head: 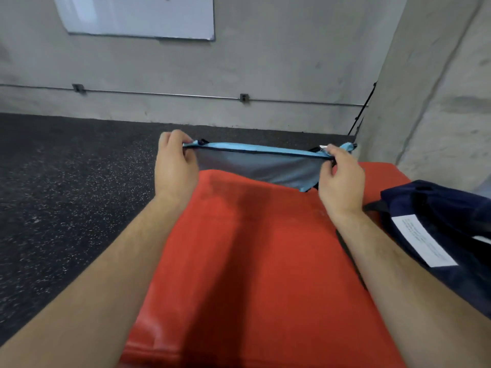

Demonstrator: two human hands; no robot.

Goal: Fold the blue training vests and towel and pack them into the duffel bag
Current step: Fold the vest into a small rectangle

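1. Gym floor, mid-fold: a person holds a blue training vest (257, 166) stretched taut btwn both hands, above the far end of a red mat (252, 248).
2. Left hand (174, 160) pinches the vest's left end, fingers (172, 136) curled over the light-blue edge. Right hand (341, 176) pinches the right end the same way, w/ a bit of fabric poking out past the knuckles.
3. The vest hangs from its top edge. Its lower part drops down to the mat, but whether it touches can't be told.
4. Progress, as judged: early to mid. The vest looks doubled over, not yet a compact fold, and not packed.
5. The navy duffel bag (438, 208) sits at the right, partly on the mat, near the right forearm, w/ a white label (422, 240) facing up. Its opening isn't in view, so contents can't be told.
6. No towel or other vests visible, so how many are done or left is unknown.
7. Left to do, prob.: finish this fold, pack it, then handle whatever remains.
8. Backdrop: speckled dark flooring (66, 168) and a whiteboard (138, 14) on a concrete wall.
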